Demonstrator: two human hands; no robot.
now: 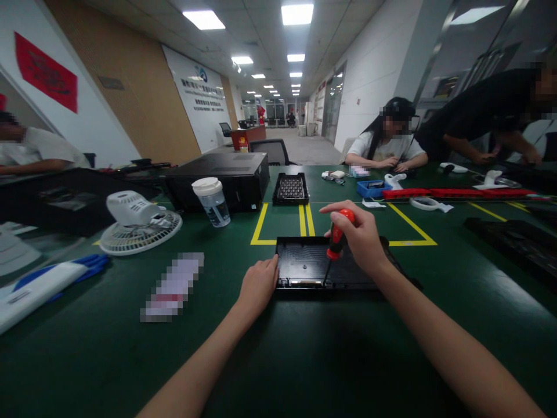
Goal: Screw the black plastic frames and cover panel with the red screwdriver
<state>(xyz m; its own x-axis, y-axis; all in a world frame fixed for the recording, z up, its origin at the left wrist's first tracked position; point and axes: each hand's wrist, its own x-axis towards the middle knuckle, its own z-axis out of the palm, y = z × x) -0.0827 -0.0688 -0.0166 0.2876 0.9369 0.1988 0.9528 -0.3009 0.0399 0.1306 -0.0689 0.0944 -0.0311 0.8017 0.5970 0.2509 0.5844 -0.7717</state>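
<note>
A flat black plastic housing [304,264] lies on the green table [278,360] straight in front of me. My right hand [361,235] is closed round a red-handled screwdriver [337,235], held upright with its tip down at the housing's near edge. My left hand [257,284] rests against the housing's left near corner with curled fingers, steadying it.
A black tray of small parts [290,188], a clear lidded cup [213,201], a black box [226,177] and a white fan [137,223] lying flat stand behind and to the left. Yellow tape lines [304,220] mark the table. Other people sit at the far left and far right.
</note>
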